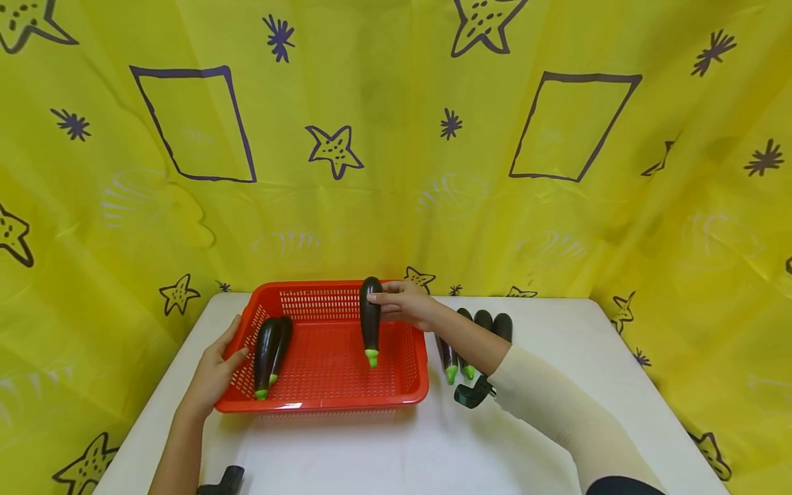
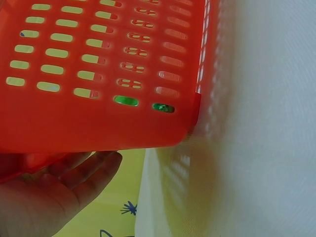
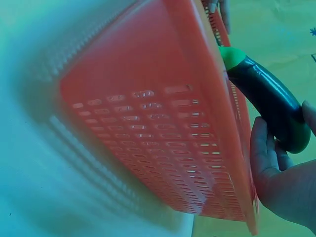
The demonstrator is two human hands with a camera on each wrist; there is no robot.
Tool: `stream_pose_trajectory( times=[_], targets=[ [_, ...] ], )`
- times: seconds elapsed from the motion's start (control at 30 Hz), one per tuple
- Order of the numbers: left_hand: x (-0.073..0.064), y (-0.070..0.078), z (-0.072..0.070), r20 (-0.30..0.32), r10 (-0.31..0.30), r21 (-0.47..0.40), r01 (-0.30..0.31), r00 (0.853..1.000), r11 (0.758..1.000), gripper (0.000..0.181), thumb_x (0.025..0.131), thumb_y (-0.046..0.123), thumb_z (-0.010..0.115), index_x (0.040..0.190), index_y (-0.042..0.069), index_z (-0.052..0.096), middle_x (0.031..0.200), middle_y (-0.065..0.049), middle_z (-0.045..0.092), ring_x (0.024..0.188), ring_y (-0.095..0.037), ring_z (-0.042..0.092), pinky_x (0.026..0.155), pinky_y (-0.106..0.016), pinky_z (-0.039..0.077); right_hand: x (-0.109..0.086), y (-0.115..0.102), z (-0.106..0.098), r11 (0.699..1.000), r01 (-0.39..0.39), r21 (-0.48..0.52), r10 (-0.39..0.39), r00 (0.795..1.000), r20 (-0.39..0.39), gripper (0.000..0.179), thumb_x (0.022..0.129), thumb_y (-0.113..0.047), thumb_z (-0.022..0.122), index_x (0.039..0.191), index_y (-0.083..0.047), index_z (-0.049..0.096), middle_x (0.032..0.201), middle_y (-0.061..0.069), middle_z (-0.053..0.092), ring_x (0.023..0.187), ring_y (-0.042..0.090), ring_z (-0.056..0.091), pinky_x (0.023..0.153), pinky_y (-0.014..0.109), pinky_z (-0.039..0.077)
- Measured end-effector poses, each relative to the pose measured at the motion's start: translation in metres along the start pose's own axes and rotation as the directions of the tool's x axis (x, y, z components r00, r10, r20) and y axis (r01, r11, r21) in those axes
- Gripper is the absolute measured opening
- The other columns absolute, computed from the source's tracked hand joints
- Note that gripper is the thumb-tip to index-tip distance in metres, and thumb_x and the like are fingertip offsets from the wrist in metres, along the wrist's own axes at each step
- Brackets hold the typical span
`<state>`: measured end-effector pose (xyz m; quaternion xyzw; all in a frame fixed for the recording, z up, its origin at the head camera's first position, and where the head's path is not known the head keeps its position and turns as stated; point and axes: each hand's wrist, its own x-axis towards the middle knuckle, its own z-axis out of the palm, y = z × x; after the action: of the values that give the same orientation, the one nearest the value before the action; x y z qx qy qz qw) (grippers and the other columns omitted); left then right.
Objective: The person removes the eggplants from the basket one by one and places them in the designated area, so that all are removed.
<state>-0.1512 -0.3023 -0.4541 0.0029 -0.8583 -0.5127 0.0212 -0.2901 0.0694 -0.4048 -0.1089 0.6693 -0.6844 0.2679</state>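
A red plastic basket (image 1: pixel 322 402) with slotted walls stands on the white table. My left hand (image 1: pixel 213 375) grips its left rim, thumb over the edge and fingers (image 2: pixel 94 182) along the outside. Above the basket's right part, my right hand (image 1: pixel 408 306) pinches a dark eggplant (image 1: pixel 370 316) near its rounded end. Its green stem end (image 3: pixel 231 57) points down towards the basket's inside. Two more eggplants (image 1: pixel 266 354) lie side by side in the basket along the left wall.
Right of the basket, several eggplants (image 1: pixel 502 326) lie on the white table (image 1: pixel 334 454), partly hidden behind my right forearm. A yellow curtain (image 1: pixel 396 227) with drawn stars and squares hangs behind and beside the table.
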Motion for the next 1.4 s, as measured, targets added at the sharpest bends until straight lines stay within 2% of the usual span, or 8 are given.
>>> stream_pose_trajectory(
  times=[0.2, 0.33, 0.57, 0.67, 0.77, 0.93, 1.03, 1.4],
  targets=[
    [0.0, 0.0, 0.0, -0.001, 0.001, -0.002, -0.001, 1.0, 1.0, 0.07, 0.109, 0.003, 0.049, 0.168, 0.006, 0.012, 0.168, -0.031, 0.021, 0.145, -0.051, 0.034, 0.098, -0.036, 0.046, -0.011, -0.003, -0.006, 1.0, 0.02, 0.018, -0.02, 1.0, -0.017, 0.045, 0.102, -0.01, 0.065, 0.139, 0.013, 0.055, 0.106, 0.012, 0.073, 0.092, 0.022, 0.072, 0.1, 0.049, 0.053],
    [0.0, 0.0, 0.001, -0.002, -0.002, -0.012, 0.002, 1.0, 1.0, 0.07, 0.109, 0.002, 0.05, 0.168, 0.006, 0.012, 0.168, -0.031, 0.021, 0.145, -0.049, 0.034, 0.094, -0.023, 0.045, -0.018, -0.002, -0.015, 0.999, 0.031, 0.014, -0.03, 0.999, -0.021, 0.052, 0.103, -0.012, 0.064, 0.146, 0.014, 0.049, 0.11, 0.013, 0.074, 0.094, 0.02, 0.073, 0.098, 0.044, 0.055],
    [-0.001, 0.001, 0.0, -0.006, 0.006, -0.005, -0.006, 1.0, 1.0, 0.07, 0.108, 0.004, 0.051, 0.167, 0.005, 0.013, 0.168, -0.031, 0.021, 0.146, -0.05, 0.032, 0.088, -0.013, 0.041, -0.032, -0.001, -0.029, 0.999, 0.032, 0.013, -0.031, 0.999, -0.039, 0.072, 0.105, -0.016, 0.061, 0.16, 0.013, 0.025, 0.141, 0.027, 0.059, 0.101, 0.021, 0.071, 0.103, 0.04, 0.052],
    [-0.003, 0.001, -0.001, -0.016, 0.008, -0.011, -0.008, 1.0, 1.0, 0.07, 0.108, 0.003, 0.05, 0.167, 0.004, 0.014, 0.167, -0.032, 0.022, 0.143, -0.05, 0.034, 0.084, -0.012, 0.043, -0.038, -0.001, -0.034, 1.0, 0.028, 0.009, -0.028, 0.998, -0.05, 0.075, 0.105, -0.019, 0.061, 0.16, 0.013, 0.022, 0.149, 0.029, 0.051, 0.104, 0.021, 0.07, 0.106, 0.042, 0.049],
    [-0.003, 0.001, -0.001, -0.014, 0.021, -0.03, -0.021, 1.0, 0.999, 0.069, 0.108, 0.002, 0.051, 0.167, 0.003, 0.014, 0.167, -0.033, 0.021, 0.142, -0.051, 0.036, 0.082, -0.013, 0.045, -0.044, 0.0, -0.039, 0.999, 0.034, 0.012, -0.033, 0.997, -0.067, 0.067, 0.105, -0.018, 0.061, 0.156, 0.015, 0.032, 0.142, 0.027, 0.057, 0.102, 0.022, 0.07, 0.105, 0.042, 0.05],
    [-0.002, 0.001, 0.0, -0.016, 0.016, -0.034, -0.017, 1.0, 0.999, 0.069, 0.108, 0.001, 0.05, 0.167, 0.002, 0.015, 0.167, -0.033, 0.021, 0.141, -0.05, 0.037, 0.082, -0.015, 0.046, -0.052, 0.003, -0.051, 0.998, 0.062, 0.028, -0.06, 0.996, -0.067, 0.042, 0.107, -0.017, 0.059, 0.137, 0.013, 0.058, 0.115, 0.011, 0.071, 0.099, 0.021, 0.069, 0.097, 0.037, 0.055],
    [-0.003, 0.001, 0.001, -0.017, 0.013, -0.035, -0.014, 1.0, 0.999, 0.069, 0.107, 0.001, 0.05, 0.167, 0.002, 0.015, 0.167, -0.033, 0.021, 0.14, -0.05, 0.037, 0.082, -0.014, 0.046, -0.058, 0.005, -0.058, 0.997, 0.07, 0.032, -0.067, 0.994, -0.085, 0.036, 0.107, -0.017, 0.059, 0.131, 0.01, 0.064, 0.109, 0.006, 0.072, 0.099, 0.021, 0.069, 0.093, 0.035, 0.057],
    [-0.001, 0.001, 0.0, -0.014, 0.013, -0.015, -0.013, 1.0, 1.0, 0.069, 0.108, 0.002, 0.051, 0.167, 0.003, 0.014, 0.167, -0.032, 0.023, 0.141, -0.05, 0.037, 0.084, -0.012, 0.043, -0.074, 0.012, -0.084, 0.998, 0.056, 0.013, -0.053, 0.986, -0.158, 0.044, 0.108, -0.019, 0.058, 0.137, 0.015, 0.057, 0.124, 0.013, 0.061, 0.104, 0.025, 0.065, 0.098, 0.036, 0.054]
  ],
)
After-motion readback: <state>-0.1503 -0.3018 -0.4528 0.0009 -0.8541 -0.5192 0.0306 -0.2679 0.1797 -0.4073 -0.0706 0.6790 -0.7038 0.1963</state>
